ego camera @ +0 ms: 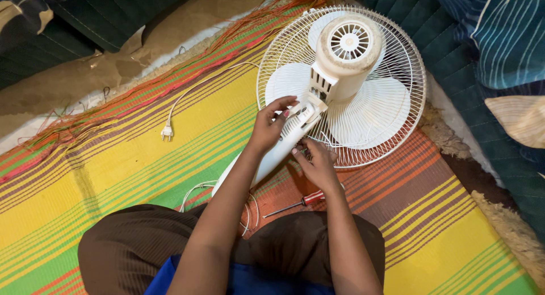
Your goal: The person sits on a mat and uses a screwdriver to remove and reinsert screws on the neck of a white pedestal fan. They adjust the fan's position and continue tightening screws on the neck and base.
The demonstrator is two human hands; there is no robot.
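Big striped mat (142, 158) covers the floor. White fan (346, 85) lies face down on it, up around 1 o'clock from the lap. Left hand (271, 124) is curled on the fan's neck, fingers gripping it. Right hand (317, 164) cups underneath; can't tell what it's pinching. Red-handled screwdriver (295, 203) sits just at 6 o'clock of that hand, plug (167, 130) off at 9.

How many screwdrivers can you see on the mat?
1. A screwdriver with a red handle lies on the striped mat, just under the right hand, near the person's knees. More could be hidden under the fan or the arms.
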